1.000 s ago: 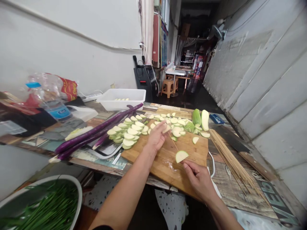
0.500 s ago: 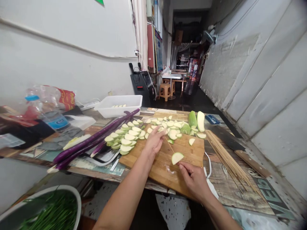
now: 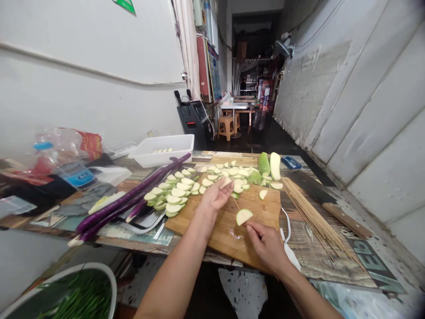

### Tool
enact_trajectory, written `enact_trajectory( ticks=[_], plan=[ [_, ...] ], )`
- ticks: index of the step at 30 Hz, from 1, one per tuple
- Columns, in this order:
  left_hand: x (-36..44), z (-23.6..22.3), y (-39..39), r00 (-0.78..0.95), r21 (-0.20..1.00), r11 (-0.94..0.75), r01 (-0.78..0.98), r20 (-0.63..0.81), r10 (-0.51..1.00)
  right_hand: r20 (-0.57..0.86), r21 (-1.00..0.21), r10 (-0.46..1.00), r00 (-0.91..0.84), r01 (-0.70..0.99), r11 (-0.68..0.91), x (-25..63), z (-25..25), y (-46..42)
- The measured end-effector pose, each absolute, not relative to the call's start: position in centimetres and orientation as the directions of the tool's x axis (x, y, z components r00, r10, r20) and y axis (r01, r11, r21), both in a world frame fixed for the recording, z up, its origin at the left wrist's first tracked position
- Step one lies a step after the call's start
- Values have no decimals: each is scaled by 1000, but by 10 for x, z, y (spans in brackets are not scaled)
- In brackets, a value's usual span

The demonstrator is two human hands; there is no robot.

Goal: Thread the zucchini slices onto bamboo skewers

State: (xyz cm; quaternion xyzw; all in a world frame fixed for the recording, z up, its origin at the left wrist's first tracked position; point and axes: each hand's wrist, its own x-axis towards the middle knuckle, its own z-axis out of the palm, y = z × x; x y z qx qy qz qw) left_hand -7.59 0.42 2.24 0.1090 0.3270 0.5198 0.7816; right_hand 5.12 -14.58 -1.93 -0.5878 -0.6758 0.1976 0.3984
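Note:
My right hand (image 3: 265, 246) pinches the near end of a thin bamboo skewer (image 3: 236, 204) with one pale green slice (image 3: 243, 215) threaded on it, above the wooden cutting board (image 3: 259, 212). At the skewer's far tip, my left hand (image 3: 215, 196) holds another slice (image 3: 226, 181) between its fingers. A heap of cut slices (image 3: 179, 190) spreads over the board's far left edge and the table. A halved green vegetable (image 3: 269, 165) stands behind the board.
Long purple eggplants (image 3: 133, 192) lie to the left over a metal tray. A white tub (image 3: 162, 148) sits behind them. A bundle of skewers (image 3: 312, 215) and a cleaver (image 3: 328, 201) lie to the right. A bowl of green chives (image 3: 73, 297) sits low left.
The left hand has lifted a slice off the pile and brought it to the skewer's tip. The right hand keeps its grip on the skewer. The camera has tilted slightly.

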Motion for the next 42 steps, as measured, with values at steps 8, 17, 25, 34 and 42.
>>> enact_trajectory(
  ticks=[8,17,25,34,42],
  plan=[
    [-74,20,2,180,595,389,-703,-380,907,300,-747,954,27,628,218,51,-19,-146],
    [-73,16,2,87,643,329,-692,-378,922,302,-719,953,25,662,210,49,-15,-148],
    [-71,11,3,24,696,282,-661,-355,934,274,-703,962,7,684,195,48,-17,-147],
    [-68,5,5,40,711,269,-649,-322,946,259,-652,966,20,741,159,44,-14,-146],
    [-67,7,4,34,702,282,-653,-345,938,242,-629,970,34,767,130,40,-17,-144]
  ],
)
